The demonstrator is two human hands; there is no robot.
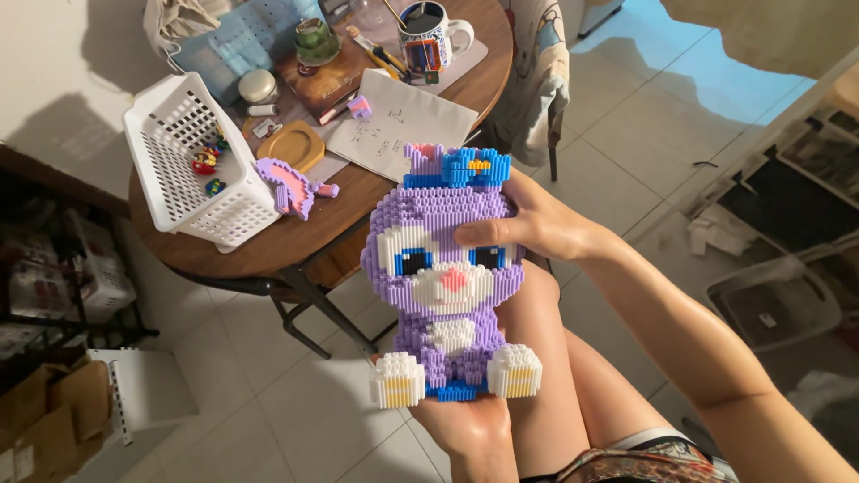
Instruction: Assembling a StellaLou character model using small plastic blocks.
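Observation:
A purple rabbit figure built of small bricks [445,277] stands upright over my lap, with white feet, blue eyes and a blue bow on its head. My left hand [465,425] lies palm up beneath its base and carries it. My right hand [528,224] grips the side of its head, thumb across the face. A loose purple and pink brick-built piece [291,186] lies on the round wooden table [295,234] to the left.
On the table stand a white perforated basket [183,161] with small coloured parts, a sheet of paper [398,121], a mug [429,36], a green jar [316,40] and a wooden coaster [293,145]. A chair with cloth [537,72] stands beyond. Tiled floor, boxes lower left.

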